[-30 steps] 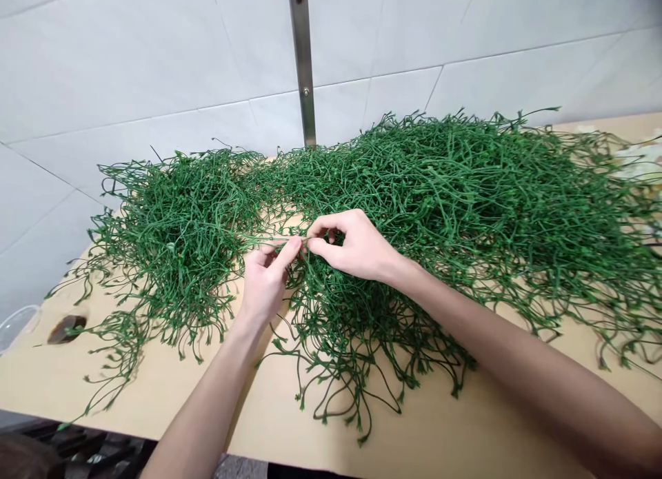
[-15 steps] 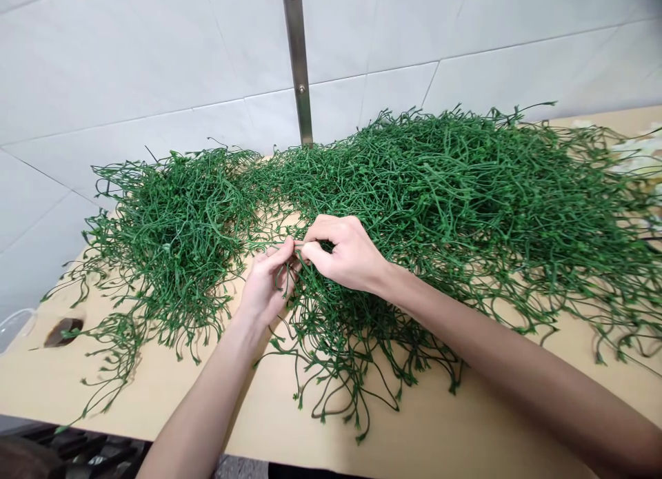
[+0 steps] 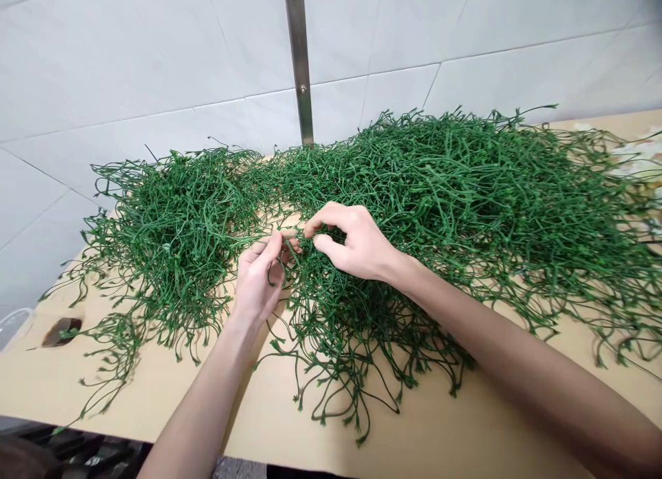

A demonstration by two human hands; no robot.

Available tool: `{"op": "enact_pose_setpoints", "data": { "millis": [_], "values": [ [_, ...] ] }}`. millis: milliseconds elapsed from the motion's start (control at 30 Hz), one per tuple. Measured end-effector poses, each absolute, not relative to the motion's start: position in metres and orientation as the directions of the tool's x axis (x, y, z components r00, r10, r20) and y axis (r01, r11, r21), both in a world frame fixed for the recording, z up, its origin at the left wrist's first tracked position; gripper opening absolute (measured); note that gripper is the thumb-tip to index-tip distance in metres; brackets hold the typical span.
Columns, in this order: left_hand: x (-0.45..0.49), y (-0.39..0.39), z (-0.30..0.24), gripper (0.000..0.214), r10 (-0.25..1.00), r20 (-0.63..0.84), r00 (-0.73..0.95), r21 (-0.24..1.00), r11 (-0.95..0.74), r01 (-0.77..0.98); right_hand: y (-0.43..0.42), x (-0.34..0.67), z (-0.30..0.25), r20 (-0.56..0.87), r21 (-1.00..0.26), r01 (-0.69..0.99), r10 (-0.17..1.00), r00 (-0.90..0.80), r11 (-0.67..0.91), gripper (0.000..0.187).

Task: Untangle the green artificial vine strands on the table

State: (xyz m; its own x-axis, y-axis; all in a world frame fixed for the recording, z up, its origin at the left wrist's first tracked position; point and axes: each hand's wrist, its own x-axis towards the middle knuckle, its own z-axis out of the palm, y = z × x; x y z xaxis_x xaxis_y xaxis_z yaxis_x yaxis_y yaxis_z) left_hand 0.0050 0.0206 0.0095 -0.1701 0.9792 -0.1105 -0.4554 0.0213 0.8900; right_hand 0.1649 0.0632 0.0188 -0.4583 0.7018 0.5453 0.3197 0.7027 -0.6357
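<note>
My left hand (image 3: pixel 258 276) is shut, with thumb and forefinger pinching thin green plastic stems (image 3: pixel 248 240) that run off to the left. Just right of it, my right hand (image 3: pixel 356 241) curves over the stems with thumb and forefinger slightly apart; I see nothing held between them. Both hands work above a large tangled heap of artificial green stems (image 3: pixel 439 169) with small budded tips. A smaller bunch of the same stems (image 3: pixel 176 217) lies to the left. Part of the heap hangs below my right wrist, and its underside is hidden.
The stems lie on a light wooden tabletop (image 3: pixel 300 431) with a round hole (image 3: pixel 62 332) at the left. Behind it stand a tiled wall (image 3: pixel 155 58) and an upright metal strip (image 3: pixel 300 58). White artificial flowers (image 3: pixel 638 158) lie at the far right.
My hands have drawn slightly apart: the left shifted a little left, the right up and to the right. The right thumb and forefinger have parted from their pinch on the stem.
</note>
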Motion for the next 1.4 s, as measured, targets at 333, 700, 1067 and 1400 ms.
{"op": "enact_pose_setpoints", "data": {
  "millis": [333,700,1067,1400],
  "values": [
    [0.001,0.019,0.011,0.022,0.966,-0.101,-0.238,0.934,0.01,-0.357,0.054,0.152,0.021,0.386,-0.788,0.251,0.769,-0.51,0.562,0.02],
    [0.002,0.019,0.008,0.02,0.984,-0.013,-0.177,0.946,-0.045,-0.32,0.056,0.155,0.024,0.286,-0.858,0.253,0.825,-0.488,0.447,0.021],
    [0.004,0.019,0.002,0.022,0.99,-0.007,-0.139,0.964,-0.03,-0.263,0.052,0.149,0.022,0.238,-0.9,0.248,0.881,-0.41,0.358,0.02],
    [0.009,0.018,0.005,0.024,0.98,-0.189,-0.068,0.896,0.144,-0.421,0.054,0.151,0.015,0.388,-0.826,0.219,0.807,-0.446,0.518,0.014]
  ]
}}
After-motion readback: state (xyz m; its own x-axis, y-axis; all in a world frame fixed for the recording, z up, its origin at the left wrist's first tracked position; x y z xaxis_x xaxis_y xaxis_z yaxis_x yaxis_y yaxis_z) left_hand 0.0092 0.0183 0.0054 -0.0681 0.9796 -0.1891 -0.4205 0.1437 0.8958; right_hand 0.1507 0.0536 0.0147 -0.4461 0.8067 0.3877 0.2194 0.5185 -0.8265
